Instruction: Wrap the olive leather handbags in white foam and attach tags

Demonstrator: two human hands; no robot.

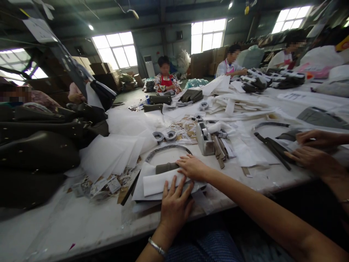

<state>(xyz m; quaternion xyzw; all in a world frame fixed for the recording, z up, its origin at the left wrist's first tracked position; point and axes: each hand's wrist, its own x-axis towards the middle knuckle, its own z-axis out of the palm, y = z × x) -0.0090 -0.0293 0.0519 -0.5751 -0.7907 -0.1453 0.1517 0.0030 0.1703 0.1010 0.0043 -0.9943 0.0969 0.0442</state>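
Observation:
My left hand (174,203), with a silver bracelet on its wrist, lies flat with fingers spread on a folded white foam sheet (155,183) at the table's near edge. My right hand (192,167) rests just beyond it, fingers stretched onto the same sheet, next to the end of an olive-grey strap piece (166,167) that the sheet partly covers. A curved grey handle strap (167,149) arcs on the table right behind both hands.
A tape dispenser (204,140) stands behind the hands, with tape rolls (165,136), strap pieces (219,147) and white sheets (111,153) about. Dark bags (40,149) pile at left. Another person's hands (313,151) work at right. Several people sit far off.

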